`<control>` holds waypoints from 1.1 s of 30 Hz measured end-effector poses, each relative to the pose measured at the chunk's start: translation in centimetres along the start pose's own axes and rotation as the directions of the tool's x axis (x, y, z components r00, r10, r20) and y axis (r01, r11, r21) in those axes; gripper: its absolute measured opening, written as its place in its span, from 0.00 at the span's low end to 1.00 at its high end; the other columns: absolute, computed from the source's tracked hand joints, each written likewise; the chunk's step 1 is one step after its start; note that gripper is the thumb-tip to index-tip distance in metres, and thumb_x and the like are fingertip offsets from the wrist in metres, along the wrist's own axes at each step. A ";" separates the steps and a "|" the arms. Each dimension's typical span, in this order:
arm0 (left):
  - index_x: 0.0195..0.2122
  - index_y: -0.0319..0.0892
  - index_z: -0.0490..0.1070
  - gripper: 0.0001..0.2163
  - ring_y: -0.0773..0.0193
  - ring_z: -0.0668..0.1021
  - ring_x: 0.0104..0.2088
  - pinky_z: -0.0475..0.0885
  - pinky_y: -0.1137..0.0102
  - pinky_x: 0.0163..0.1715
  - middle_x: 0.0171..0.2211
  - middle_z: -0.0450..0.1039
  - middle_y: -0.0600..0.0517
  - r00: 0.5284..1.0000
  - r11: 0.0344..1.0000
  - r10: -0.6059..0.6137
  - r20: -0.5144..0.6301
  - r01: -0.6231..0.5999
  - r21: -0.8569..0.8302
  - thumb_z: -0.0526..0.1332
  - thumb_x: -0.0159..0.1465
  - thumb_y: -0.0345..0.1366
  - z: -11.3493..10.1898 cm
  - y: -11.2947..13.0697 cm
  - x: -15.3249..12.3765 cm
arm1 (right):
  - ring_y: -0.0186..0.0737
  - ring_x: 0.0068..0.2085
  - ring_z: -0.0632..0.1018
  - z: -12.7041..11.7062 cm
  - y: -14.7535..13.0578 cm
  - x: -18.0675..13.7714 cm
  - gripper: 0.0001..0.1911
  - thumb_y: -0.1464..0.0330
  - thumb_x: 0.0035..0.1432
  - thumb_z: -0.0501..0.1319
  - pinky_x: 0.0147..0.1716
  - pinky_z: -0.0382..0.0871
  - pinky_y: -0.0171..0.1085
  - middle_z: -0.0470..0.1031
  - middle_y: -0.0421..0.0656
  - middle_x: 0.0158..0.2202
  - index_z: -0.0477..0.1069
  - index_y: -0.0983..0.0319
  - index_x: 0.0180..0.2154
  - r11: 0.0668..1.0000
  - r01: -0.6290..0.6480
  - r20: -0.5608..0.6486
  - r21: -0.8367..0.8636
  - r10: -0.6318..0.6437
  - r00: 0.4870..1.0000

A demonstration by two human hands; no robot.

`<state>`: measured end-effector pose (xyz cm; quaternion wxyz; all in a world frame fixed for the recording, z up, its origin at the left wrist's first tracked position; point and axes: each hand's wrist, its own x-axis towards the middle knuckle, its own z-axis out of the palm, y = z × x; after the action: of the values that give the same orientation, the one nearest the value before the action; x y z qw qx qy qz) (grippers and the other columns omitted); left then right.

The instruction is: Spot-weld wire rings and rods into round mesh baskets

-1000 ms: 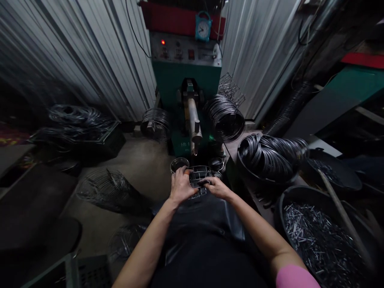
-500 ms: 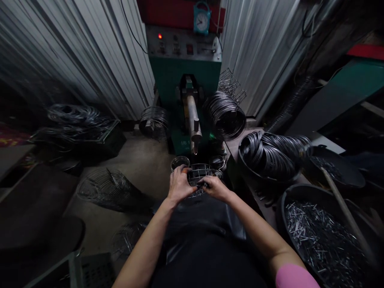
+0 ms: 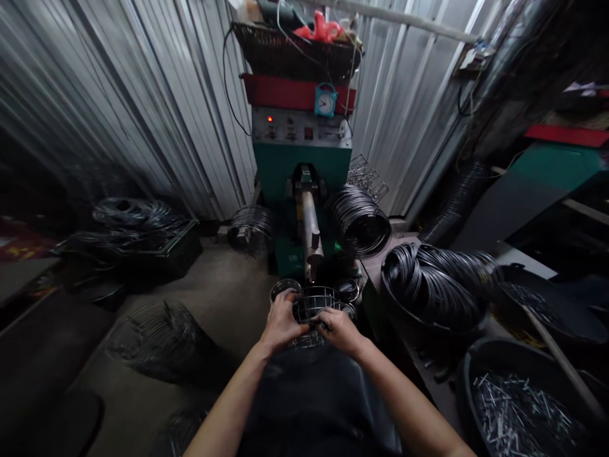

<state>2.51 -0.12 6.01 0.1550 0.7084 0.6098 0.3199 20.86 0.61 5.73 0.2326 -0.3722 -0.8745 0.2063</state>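
Note:
A round wire basket (image 3: 320, 298) of thin metal rods is in front of me, just below the tip of the machine's metal arm (image 3: 311, 225). My left hand (image 3: 281, 322) grips the basket's left side, fingers over the upper part and thumb stretched toward the middle. My right hand (image 3: 339, 330) is closed in a pinch at the basket's near right side, its fingertips close to the left thumb. What sits in that pinch is too small and dark to make out.
Behind stands a green machine (image 3: 304, 155) with a red light and a blue clock (image 3: 325, 100). Wire coils (image 3: 361, 219) hang to its right. More coils (image 3: 428, 279) fill a basin, near a tub of short metal rods (image 3: 523, 412). Wire rings (image 3: 147, 339) lie left.
The view has tilted upward, so the machine and tubs appear lower and a shelf above shows. Both hands keep their place at the basket, with the right fingers shifted slightly.

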 end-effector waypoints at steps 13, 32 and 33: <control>0.41 0.43 0.67 0.24 0.54 0.71 0.49 0.69 0.61 0.47 0.46 0.68 0.47 1.000 1.000 -0.004 -0.001 0.004 -0.021 0.68 0.40 0.35 -0.6 -0.7 3.7 | 0.38 0.39 0.78 -0.9 1.3 3.6 0.12 0.80 0.51 0.58 0.39 0.70 0.34 0.77 0.44 0.36 0.74 0.61 0.35 1.000 -0.020 -0.034 -0.010 0.019 0.999; 0.42 0.41 0.67 0.25 0.54 0.72 0.47 0.69 0.62 0.45 0.44 0.68 0.47 0.999 0.998 -0.039 -0.038 0.037 -0.042 0.69 0.41 0.38 0.4 -1.2 6.4 | 0.42 0.39 0.75 -0.7 1.6 1.1 0.12 0.66 0.50 0.62 0.40 0.69 0.39 0.75 0.45 0.37 0.70 0.61 0.39 0.839 -0.278 -0.358 0.467 0.467 0.808; 0.42 0.41 0.67 0.26 0.53 0.71 0.48 0.69 0.62 0.46 0.46 0.67 0.46 0.999 0.999 -0.022 -0.050 0.020 -0.042 0.69 0.41 0.37 0.4 -1.3 6.5 | 0.41 0.34 0.75 -0.3 1.9 -0.1 0.13 0.64 0.49 0.62 0.36 0.70 0.38 0.75 0.44 0.33 0.70 0.62 0.38 0.742 -0.342 -0.289 0.577 0.577 0.764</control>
<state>2.10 6.47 6.65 0.1574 0.6905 0.6141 0.3485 22.16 1.81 4.94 0.4546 -0.5476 -0.5899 0.3815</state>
